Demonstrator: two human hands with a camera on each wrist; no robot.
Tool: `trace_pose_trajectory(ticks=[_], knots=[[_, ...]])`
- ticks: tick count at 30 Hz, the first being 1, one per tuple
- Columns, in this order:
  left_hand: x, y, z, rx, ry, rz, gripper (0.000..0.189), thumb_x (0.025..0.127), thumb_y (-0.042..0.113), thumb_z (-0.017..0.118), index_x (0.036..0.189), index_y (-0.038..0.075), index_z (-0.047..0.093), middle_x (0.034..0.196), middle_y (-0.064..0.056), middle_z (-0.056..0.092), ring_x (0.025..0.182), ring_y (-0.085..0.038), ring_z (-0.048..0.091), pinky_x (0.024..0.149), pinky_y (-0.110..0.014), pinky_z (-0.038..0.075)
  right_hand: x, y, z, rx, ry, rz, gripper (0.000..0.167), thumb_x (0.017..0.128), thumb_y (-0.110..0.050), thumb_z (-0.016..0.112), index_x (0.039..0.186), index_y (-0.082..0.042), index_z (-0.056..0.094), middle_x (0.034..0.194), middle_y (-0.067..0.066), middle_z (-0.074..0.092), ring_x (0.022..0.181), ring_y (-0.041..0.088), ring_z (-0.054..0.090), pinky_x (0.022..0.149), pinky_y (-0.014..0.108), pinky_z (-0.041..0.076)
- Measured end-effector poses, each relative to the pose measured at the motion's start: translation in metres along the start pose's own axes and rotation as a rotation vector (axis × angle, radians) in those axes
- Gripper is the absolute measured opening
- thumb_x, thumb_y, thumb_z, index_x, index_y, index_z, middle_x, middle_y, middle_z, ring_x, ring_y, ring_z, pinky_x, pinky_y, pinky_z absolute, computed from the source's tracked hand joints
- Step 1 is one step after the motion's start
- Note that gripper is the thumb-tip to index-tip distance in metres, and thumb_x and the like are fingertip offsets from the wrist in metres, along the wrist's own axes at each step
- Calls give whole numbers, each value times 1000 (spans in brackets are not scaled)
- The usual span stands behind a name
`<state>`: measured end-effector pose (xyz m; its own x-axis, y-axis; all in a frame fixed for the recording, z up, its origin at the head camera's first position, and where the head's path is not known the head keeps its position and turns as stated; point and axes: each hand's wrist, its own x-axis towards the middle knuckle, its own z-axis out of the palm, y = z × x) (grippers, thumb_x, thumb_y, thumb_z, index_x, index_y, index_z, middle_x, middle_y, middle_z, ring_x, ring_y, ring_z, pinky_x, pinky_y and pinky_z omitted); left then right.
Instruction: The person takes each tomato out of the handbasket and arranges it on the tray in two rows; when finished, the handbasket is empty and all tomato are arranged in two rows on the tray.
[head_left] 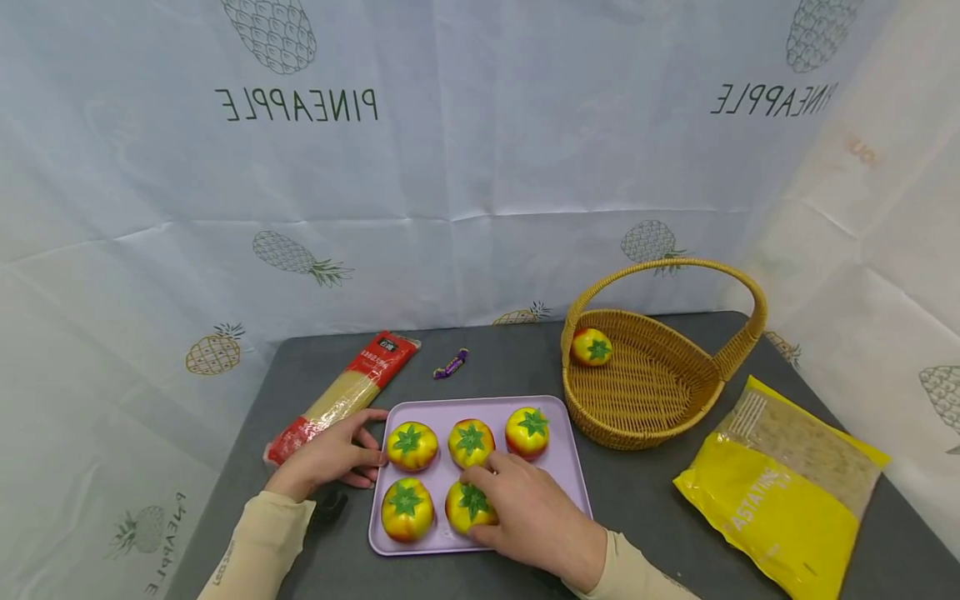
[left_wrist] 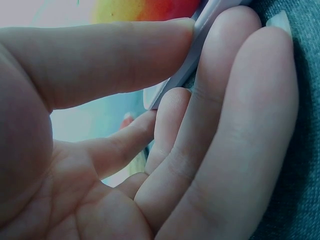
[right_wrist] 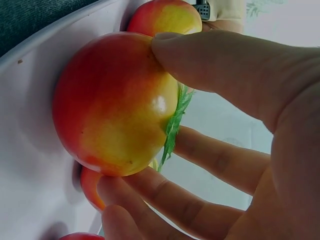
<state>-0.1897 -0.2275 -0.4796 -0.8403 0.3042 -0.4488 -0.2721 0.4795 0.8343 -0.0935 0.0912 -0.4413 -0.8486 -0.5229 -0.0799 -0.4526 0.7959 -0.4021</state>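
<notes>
A lilac tray (head_left: 566, 492) carries several yellow-red persimmons with green leafy tops, artificial-looking. My right hand (head_left: 536, 517) grips the front-middle persimmon (head_left: 463, 507), thumb on one side and fingers on the other. In the right wrist view that persimmon (right_wrist: 115, 105) sits close to the tray's surface; whether it touches is unclear. At the tray's left edge, my left hand (head_left: 333, 454) pinches the rim (left_wrist: 200, 35), with the thumb on it and fingers along its outside. Beside the held fruit lies the front-left persimmon (head_left: 407, 510); behind are persimmons at left (head_left: 412, 447), middle (head_left: 471, 443) and right (head_left: 527, 433).
A wicker basket (head_left: 637, 383) with a tall handle stands at the back right, one persimmon (head_left: 592, 347) inside. Right of it lies a yellow pasta bag (head_left: 780, 492). A red noodle packet (head_left: 348, 392) and a purple-wrapped candy (head_left: 451, 364) lie behind the tray on the grey table (head_left: 510, 354).
</notes>
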Motion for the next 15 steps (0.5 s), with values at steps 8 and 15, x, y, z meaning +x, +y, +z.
trace_pose_trajectory(ticks=[8,15], knots=[[0,0,0,8,2,-8,76,95,14,81,160,10,42,105,-15,61,76,-26,70,71,-41,69,-1,1,-1,-7,21,-19,50,87,-43,89,132,-27,73,111,-5,66,91,6,55,81,28,59],[2,-1,-1,6,-4,-1,76,96,13,80,161,9,40,105,-15,61,77,-26,70,71,-41,69,-1,1,-1,-13,25,-17,53,88,-44,89,134,-26,71,116,-4,67,95,7,58,87,32,61]])
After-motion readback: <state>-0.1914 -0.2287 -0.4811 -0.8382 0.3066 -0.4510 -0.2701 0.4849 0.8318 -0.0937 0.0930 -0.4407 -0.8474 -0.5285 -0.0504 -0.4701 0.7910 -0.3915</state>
